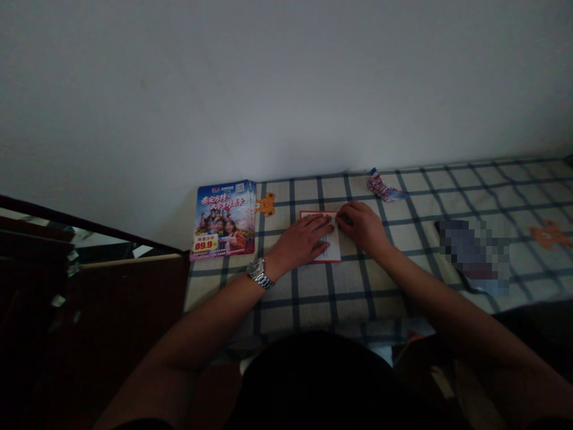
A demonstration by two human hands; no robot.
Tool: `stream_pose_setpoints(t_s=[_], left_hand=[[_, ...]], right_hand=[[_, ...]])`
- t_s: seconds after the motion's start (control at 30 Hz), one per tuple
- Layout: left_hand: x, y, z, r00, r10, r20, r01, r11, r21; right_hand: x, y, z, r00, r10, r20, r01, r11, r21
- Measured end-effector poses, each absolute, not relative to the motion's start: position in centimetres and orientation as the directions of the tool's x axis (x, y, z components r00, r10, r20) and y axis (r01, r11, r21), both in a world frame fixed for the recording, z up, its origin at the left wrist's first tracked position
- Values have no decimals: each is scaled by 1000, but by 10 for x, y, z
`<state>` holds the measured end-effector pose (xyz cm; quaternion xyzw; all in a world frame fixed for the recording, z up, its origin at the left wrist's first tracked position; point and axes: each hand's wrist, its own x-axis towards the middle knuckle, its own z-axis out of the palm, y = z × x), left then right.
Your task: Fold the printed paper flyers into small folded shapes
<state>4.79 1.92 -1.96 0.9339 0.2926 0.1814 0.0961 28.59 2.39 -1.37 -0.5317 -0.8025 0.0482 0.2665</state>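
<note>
A small white paper sheet with a red border [333, 253] lies on the checked cloth, partly covered by my hands. My left hand [307, 240], with a silver watch at the wrist, rests flat on the sheet with its fingers apart. At the sheet's upper right edge, my right hand [360, 226] has its fingers curled and drawn together, pinching the paper there. Left of my hands is a stack of printed flyers [226, 221], blue and pink, with "89.9" on the top one.
A crumpled strip of printed paper [384, 186] lies near the wall, beyond my right hand. Farther right is a dark flat object [470, 251], blurred out by pixels. The checked tablecloth [308, 304] runs along the white wall [286, 89]; the table's left edge drops to a dark area.
</note>
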Motion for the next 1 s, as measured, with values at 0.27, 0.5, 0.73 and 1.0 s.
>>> stream_pose_setpoints(t_s=[0.27, 0.5, 0.73, 1.0], left_hand=[[47, 19, -18, 766, 581, 275, 514, -810, 280], [47, 19, -18, 764, 581, 281, 511, -810, 286], [48, 20, -19, 761, 582, 286, 513, -810, 285], [48, 19, -20, 755, 583, 299, 511, -810, 289]], right_hand=[[286, 44, -15, -252, 892, 375, 864, 382, -328], [280, 45, -12, -192, 914, 358, 892, 315, -325], [291, 37, -8, -231, 899, 371, 808, 390, -442], [298, 8, -5, -363, 858, 365, 738, 503, -449]])
